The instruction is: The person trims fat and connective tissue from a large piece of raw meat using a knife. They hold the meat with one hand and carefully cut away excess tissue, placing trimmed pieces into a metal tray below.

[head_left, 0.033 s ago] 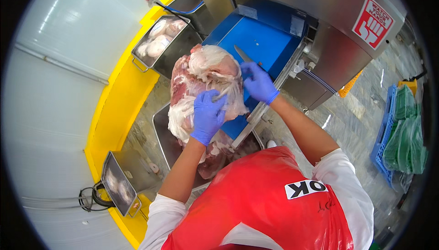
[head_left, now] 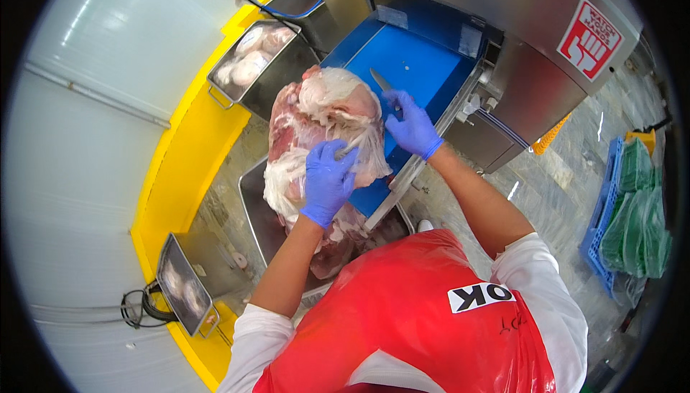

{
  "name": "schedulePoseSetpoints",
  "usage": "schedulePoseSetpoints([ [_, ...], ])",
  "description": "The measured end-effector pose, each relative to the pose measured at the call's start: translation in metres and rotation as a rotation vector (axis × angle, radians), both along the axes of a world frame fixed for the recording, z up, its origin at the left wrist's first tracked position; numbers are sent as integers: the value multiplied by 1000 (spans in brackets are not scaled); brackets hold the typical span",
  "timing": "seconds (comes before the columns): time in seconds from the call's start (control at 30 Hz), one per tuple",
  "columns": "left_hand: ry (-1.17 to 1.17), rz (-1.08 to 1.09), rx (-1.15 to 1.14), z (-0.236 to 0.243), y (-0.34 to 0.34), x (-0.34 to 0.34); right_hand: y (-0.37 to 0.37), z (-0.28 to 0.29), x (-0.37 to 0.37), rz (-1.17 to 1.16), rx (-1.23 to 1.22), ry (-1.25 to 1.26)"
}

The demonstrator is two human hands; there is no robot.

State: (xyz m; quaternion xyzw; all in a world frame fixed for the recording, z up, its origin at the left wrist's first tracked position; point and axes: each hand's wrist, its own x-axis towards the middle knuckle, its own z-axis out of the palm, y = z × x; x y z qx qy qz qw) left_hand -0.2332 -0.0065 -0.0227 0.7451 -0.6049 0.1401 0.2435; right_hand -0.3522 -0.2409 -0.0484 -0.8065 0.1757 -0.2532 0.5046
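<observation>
A large lump of raw meat (head_left: 284, 134), pink with whitish fat or membrane and clear film about it, lies across the end of a blue belt (head_left: 410, 62) and hangs over its near edge. My left hand (head_left: 328, 183), blue-gloved, presses on its near side. The fingers are closed round something greyish and narrow that I cannot make out. My right hand (head_left: 415, 128), also gloved, is beside the meat, over the belt. A knife (head_left: 379, 77) reaches out from under its fingers, blade pointing away to the left; the handle is mostly covered by the fingers.
Below the meat stands a metal bin (head_left: 251, 192) with more meat in it. A steel tub (head_left: 269, 80) of pale pieces is at the far left, another tub (head_left: 188, 285) at the near left. A steel machine (head_left: 525, 105) borders the belt. Blue crates (head_left: 602, 228) stand right.
My right hand has shifted slightly away from me, over the knife handle. The left hand keeps its hold against the meat, and the meat lies as before.
</observation>
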Motion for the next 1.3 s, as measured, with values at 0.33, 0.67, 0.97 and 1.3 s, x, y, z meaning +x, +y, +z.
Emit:
schedulePoseSetpoints([
  [0.33, -46, 41, -120, -1, -12, -9, -11, 23, 68, 196, -664, 93],
  [0.67, 43, -183, -207, -5, 18, -2, -15, 38, 85, 97, -449, 238],
  [0.97, 401, 334, -174, 13, -12, 20, 0, 53, 88, 173, -698, 367],
  [1.3, 278, 342, 429, 24, -51, 58, 6, 49, 80, 129, -676, 349],
])
